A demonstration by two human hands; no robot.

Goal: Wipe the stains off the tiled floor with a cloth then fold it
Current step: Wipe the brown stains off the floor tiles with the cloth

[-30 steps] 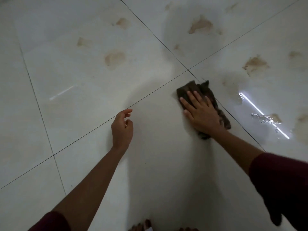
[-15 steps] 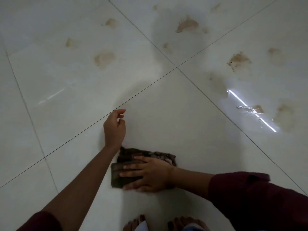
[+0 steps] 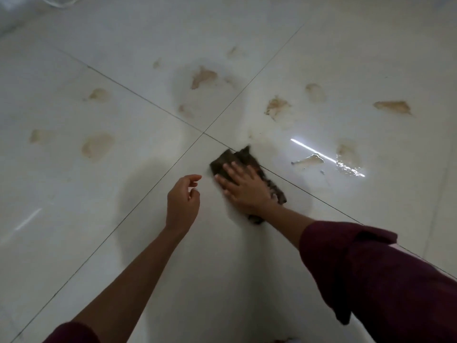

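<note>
A dark brown, rumpled rag of soft cloth (image 3: 232, 157) lies flat on the glossy white tiled floor (image 3: 74, 184), straddling a thin dark grout line just right of where four tiles meet. Its far edge is ragged, with two small peaks; its weave looks mottled, though blur hides the detail. The right hand (image 3: 243, 188) presses on it, palm down, fingers (image 3: 228, 170) straight and slightly spread. The left hand (image 3: 182, 201) hovers just beside it to the left, fingers loosely curled, holding nothing. Both arms end in dark maroon sleeves (image 3: 380, 273). Irregular tan-brown stains (image 3: 203, 76) with dried, blotchy edges dot the tiles beyond, and a wet patch (image 3: 350, 168) glints under a bright streak of reflected light.
</note>
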